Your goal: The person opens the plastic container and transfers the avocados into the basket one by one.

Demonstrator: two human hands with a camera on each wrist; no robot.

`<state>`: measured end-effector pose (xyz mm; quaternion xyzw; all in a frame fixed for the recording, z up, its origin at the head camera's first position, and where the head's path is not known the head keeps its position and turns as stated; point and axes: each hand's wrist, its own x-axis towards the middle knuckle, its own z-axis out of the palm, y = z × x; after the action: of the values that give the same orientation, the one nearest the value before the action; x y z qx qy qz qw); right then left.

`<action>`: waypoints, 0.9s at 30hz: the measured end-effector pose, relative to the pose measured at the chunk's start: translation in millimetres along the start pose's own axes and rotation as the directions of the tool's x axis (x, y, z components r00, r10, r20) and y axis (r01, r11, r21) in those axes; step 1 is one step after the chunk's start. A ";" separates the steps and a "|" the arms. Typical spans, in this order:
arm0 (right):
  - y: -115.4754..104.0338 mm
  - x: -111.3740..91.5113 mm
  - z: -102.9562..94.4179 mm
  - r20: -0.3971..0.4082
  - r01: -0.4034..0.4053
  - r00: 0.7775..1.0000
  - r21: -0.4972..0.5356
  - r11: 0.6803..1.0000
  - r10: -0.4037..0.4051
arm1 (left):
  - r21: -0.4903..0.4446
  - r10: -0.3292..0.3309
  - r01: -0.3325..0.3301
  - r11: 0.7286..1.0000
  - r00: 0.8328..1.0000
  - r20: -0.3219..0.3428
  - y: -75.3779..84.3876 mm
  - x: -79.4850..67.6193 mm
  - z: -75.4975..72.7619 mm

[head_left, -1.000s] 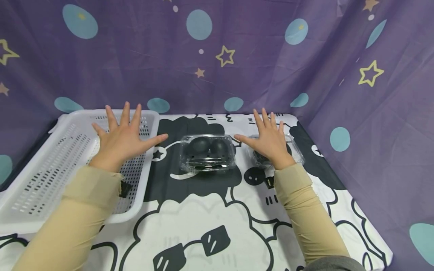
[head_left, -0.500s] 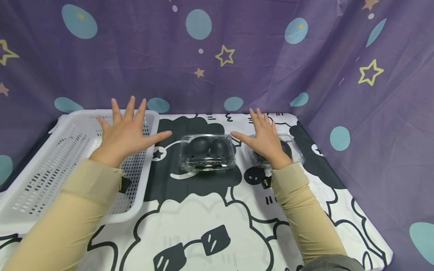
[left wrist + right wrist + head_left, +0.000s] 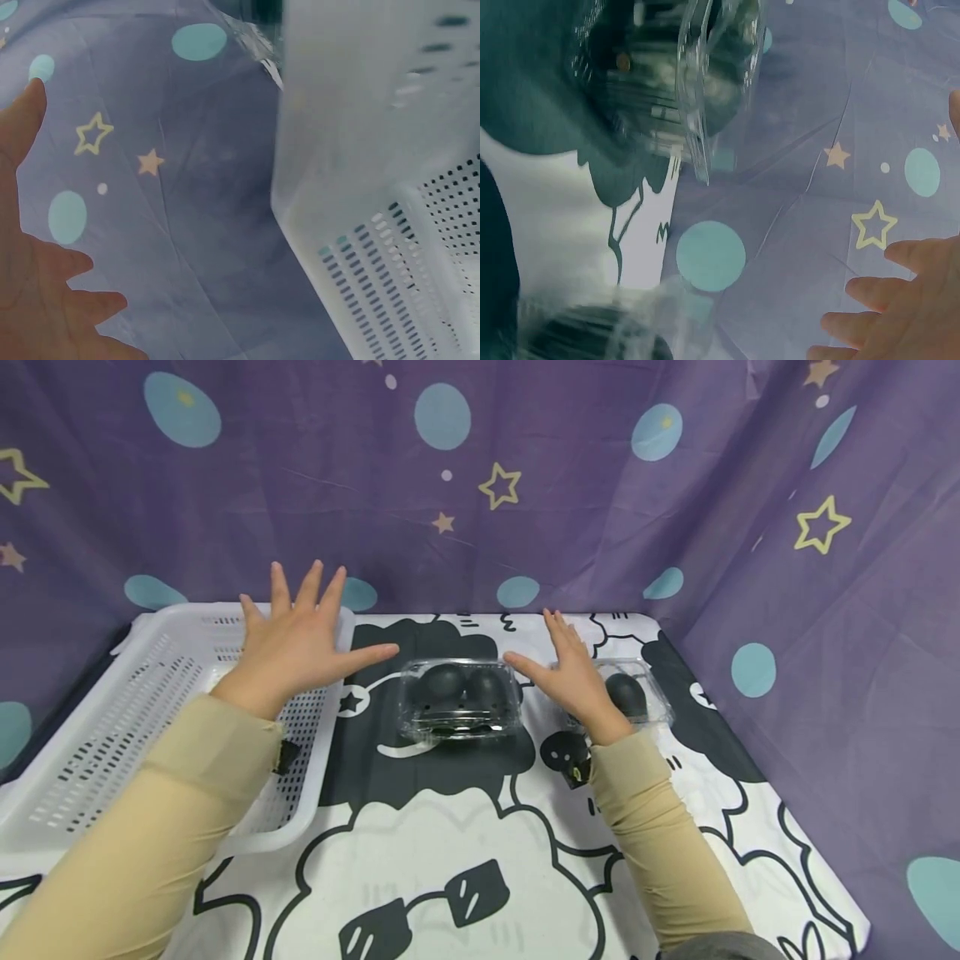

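My left hand (image 3: 292, 652) hovers over the right side of the white perforated basket (image 3: 321, 777), fingers spread, thumb pointing right. My right hand (image 3: 572, 681) hangs beside and partly over the right-hand clear plastic clamshell box (image 3: 658, 697), its thumb stretched toward the middle one. Neither hand holds anything. The middle clamshell box (image 3: 459, 714) lies closed on the cloth with two dark, rounded, egg-shaped things (image 3: 442, 680) inside. Another dark rounded thing (image 3: 626, 695) shows in the right box; the wrist hides part of that box. In the right wrist view both boxes are blurred.
A black-and-white cartoon cloth (image 3: 450, 827) covers the table. Behind and to the right hangs a purple curtain (image 3: 570, 510) with stars and pale blue ovals. The basket takes up the table's left side. Small dark objects (image 3: 287, 757) sit under the wrists.
Both hands have moved inward: the left to the right and slightly up, the right to the left, uncovering more of the right box. The boxes and basket stay put.
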<state>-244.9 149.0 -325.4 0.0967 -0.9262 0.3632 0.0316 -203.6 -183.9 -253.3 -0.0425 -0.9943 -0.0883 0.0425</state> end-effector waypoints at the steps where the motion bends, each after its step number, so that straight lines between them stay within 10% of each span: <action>1: 0.2 -0.4 1.9 0.002 -0.004 1.000 0.025 1.000 0.004 | 0.002 0.004 -0.004 1.000 1.000 0.004 2.5 0.5 -0.9; 27: 3.5 -13.6 42.9 0.064 -0.135 0.990 0.256 0.957 0.123 | -0.019 0.067 -0.065 0.998 0.995 0.074 43.8 10.9 15.3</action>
<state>-231.7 124.4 -361.0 0.0481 -0.8753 0.4804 -0.0272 -211.6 -137.4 -259.8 -0.0789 -0.9924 -0.0936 0.0076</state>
